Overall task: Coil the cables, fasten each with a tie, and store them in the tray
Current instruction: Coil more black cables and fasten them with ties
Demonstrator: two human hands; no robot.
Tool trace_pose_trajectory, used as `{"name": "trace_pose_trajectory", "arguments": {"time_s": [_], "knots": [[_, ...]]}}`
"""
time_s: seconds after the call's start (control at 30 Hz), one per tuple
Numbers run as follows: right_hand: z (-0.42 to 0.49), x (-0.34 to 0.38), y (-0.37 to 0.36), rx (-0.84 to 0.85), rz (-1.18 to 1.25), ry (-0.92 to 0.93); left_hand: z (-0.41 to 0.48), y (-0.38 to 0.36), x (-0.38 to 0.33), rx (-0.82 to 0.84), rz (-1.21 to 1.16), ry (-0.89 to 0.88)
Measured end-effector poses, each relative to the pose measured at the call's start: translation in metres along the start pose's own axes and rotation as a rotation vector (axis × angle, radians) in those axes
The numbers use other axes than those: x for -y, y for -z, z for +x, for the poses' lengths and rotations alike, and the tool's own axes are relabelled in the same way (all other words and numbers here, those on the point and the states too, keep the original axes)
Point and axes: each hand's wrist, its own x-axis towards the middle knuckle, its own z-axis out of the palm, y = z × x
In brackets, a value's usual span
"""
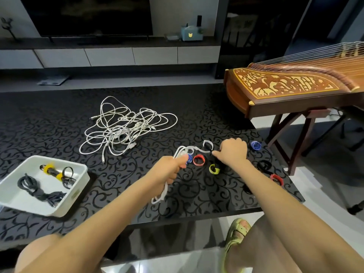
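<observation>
Your left hand point(173, 171) closes in a fist round a coiled white cable point(160, 196). Your right hand point(233, 152), fingers curled, seems to pinch the white strip tie point(206, 148), so I judge this cable coiled but not yet fastened. Coloured ring ties point(199, 160) lie near the right edge of the black patterned table point(49, 125) and could slide off. A tangled pile of white cables point(122, 127) waits mid-table. The white plastic tray point(82, 180) at the front-left edge holds dark tied cables point(27, 184); the way there is open.
</observation>
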Motion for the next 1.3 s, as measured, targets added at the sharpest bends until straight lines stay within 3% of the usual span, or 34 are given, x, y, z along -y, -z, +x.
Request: {"name": "trace_pose_trajectory", "arguments": {"time_s": [0.13,0.23,0.33,0.5,0.67,0.73,0.83,0.93,1.07,1.3], "knots": [[0.020,0.000,-0.008,0.110,0.270,-0.085,0.028,-0.034,-0.003,-0.073,-0.031,-0.029],[0.021,-0.011,-0.006,0.162,0.746,-0.168,0.052,-0.061,-0.005,-0.130,-0.096,-0.021],[0.012,-0.020,0.003,0.181,1.202,-0.198,0.067,-0.081,-0.009,-0.064,-0.103,0.004],[0.004,-0.031,0.006,0.278,1.413,-0.267,0.087,-0.098,-0.010,0.049,-0.189,0.052],[-0.004,-0.039,0.015,0.363,1.795,-0.239,0.091,-0.081,-0.024,0.120,-0.495,0.144],[-0.013,-0.041,0.020,0.400,1.840,-0.140,0.087,-0.070,-0.032,0.202,-0.536,0.179],[-0.031,-0.032,0.028,0.291,1.775,-0.015,0.076,-0.056,-0.038,0.301,-0.518,0.184],[-0.055,-0.017,0.038,0.155,1.723,0.047,0.062,-0.047,-0.040,0.280,-0.425,0.115],[-0.080,0.007,0.046,0.191,1.712,0.051,0.037,-0.034,-0.035,0.298,-0.285,-0.013],[-0.108,0.043,0.052,0.245,1.733,0.039,-0.009,-0.018,-0.030,-0.080,-0.081,-0.366]]}}
